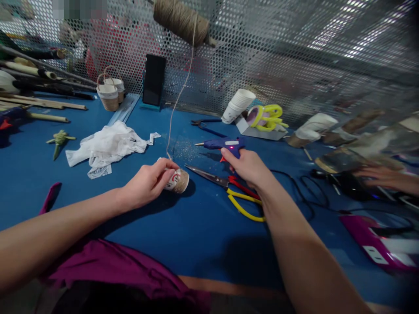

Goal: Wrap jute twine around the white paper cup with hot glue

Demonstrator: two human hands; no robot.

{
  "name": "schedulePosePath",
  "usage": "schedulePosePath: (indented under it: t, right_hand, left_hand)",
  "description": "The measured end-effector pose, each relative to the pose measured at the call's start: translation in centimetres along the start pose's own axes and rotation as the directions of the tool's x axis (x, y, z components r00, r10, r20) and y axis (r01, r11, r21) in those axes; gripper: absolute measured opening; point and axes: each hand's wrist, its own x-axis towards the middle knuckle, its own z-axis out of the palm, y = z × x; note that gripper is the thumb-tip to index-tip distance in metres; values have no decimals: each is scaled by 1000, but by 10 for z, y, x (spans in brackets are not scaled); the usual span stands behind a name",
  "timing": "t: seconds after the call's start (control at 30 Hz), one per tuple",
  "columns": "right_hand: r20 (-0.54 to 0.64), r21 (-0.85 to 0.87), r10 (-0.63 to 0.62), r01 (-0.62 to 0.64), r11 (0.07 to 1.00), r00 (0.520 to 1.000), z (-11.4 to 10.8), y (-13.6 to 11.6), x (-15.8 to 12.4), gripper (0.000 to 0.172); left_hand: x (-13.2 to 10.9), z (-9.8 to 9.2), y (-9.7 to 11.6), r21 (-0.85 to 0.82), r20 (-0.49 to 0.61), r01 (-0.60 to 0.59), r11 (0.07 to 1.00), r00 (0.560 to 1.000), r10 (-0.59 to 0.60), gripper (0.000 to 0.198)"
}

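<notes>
My left hand (150, 182) is closed round a small paper cup (180, 181) that lies on its side, its lower part wrapped in twine. From the cup a strand of twine (178, 98) runs up to a large twine spool (180, 21) on the mesh. My right hand (244, 163) grips a blue glue gun (225, 143), thumb on its side, a small red light lit, nozzle pointing left. Below the glue gun lie scissors (244, 203) with red and yellow handles, their tips near the cup. Part of the cup is hidden by my fingers.
White lace (111, 146) lies left, near two small twine baskets (108, 97) and a phone (153, 80) on a stand. Pliers (206, 125), stacked paper cups (238, 105) and a box of yellow-handled scissors (265, 120) stand behind. At right, another person's hand (389, 176) is blurred among cables.
</notes>
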Motion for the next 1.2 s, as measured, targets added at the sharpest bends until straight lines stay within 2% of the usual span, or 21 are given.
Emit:
schedulePosePath:
  t: [0.13,0.23,0.37,0.43,0.47,0.5,0.53,0.57,0.6,0.63,0.73,0.83,0.97,1.2]
  right_hand:
    - [38,-26,16,-15,1000,999,14,3,15,40]
    - [9,-84,3,-3,996,1000,19,8,21,42]
    - [-158,-142,-76,53,988,985,17,1,10,38]
    - [-141,-77,-176,167,983,974,15,-12,-5,35]
    - [-47,105,-279,282,954,959,16,-19,-14,35]
    - [101,332,-390,339,881,915,17,-26,-22,37]
    - [217,532,-480,309,788,850,20,-33,-30,41]
    - [296,653,-536,241,718,791,22,-39,-38,41]
    - [324,731,-561,175,660,762,25,-44,-44,37]
    - [325,790,-562,109,604,760,27,-47,-49,32]
    - [287,888,-505,-27,460,814,31,-49,-55,19]
    - [232,918,-445,-44,393,865,29,-45,-55,17]
    - [164,925,-379,-9,379,911,27,-41,-54,21]
    - [154,870,-341,36,491,927,31,-39,-54,25]
  left_hand:
    - [-1,0,0,-12,-23,-54,998,998,53,24]
    - [-3,-1,1,-20,-26,-124,992,992,123,22]
    - [-5,-1,3,-14,-13,-208,978,978,208,20]
    - [-6,-1,6,-27,6,-257,966,966,258,18]
    - [-6,-1,8,-35,17,-283,959,959,283,17]
    - [-7,-1,9,-45,29,-305,951,952,306,16]
    - [-7,-2,11,-56,38,-321,945,945,324,16]
    - [-7,-2,12,-66,50,-329,942,942,333,15]
    - [-8,-2,13,-74,62,-329,941,941,334,14]
    - [-8,-2,14,-83,75,-320,944,942,326,13]
    - [-9,-1,13,-119,98,-257,959,958,269,9]
    - [-9,0,10,-179,99,-146,973,981,166,12]
    - [-8,1,9,-273,95,-17,962,994,45,17]
    - [-11,3,8,-369,112,23,929,993,20,20]
